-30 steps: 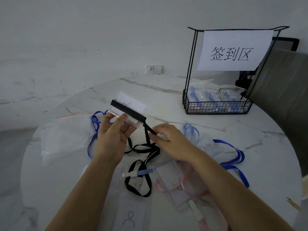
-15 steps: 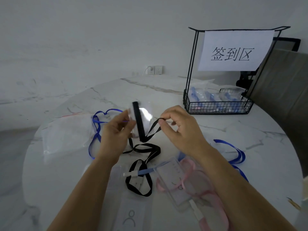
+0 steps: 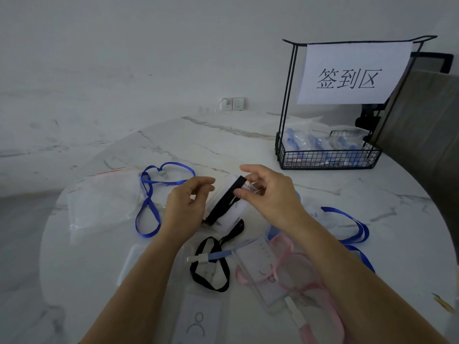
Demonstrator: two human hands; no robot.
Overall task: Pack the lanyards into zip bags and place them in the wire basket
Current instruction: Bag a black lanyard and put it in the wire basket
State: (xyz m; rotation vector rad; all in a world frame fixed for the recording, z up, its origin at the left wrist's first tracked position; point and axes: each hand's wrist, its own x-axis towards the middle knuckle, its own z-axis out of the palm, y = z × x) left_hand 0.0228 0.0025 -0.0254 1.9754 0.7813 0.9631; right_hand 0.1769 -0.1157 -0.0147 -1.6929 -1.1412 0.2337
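Both hands hold a clear badge holder (image 3: 233, 214) with a black lanyard (image 3: 224, 202) wrapped across it, above the middle of the marble table (image 3: 104, 274). My left hand (image 3: 185, 209) grips its lower left end. My right hand (image 3: 267, 192) pinches the black strap at the top right edge. The rest of the black strap (image 3: 211, 266) trails in loops on the table below. Clear zip bags (image 3: 104, 202) lie at the left. The black wire basket (image 3: 327, 157) stands at the back right, with bagged blue lanyards inside.
A blue lanyard (image 3: 149, 194) loops over the zip bags. Another blue lanyard (image 3: 352, 232) lies at the right. A pink lanyard with a clear holder (image 3: 285, 271) and a card holder (image 3: 198, 321) lie near the front edge. A paper sign (image 3: 352, 73) hangs on the basket frame.
The badge holder has tilted and come lower. My right hand has carried the black strap across it, so less strap lies loose on the table.
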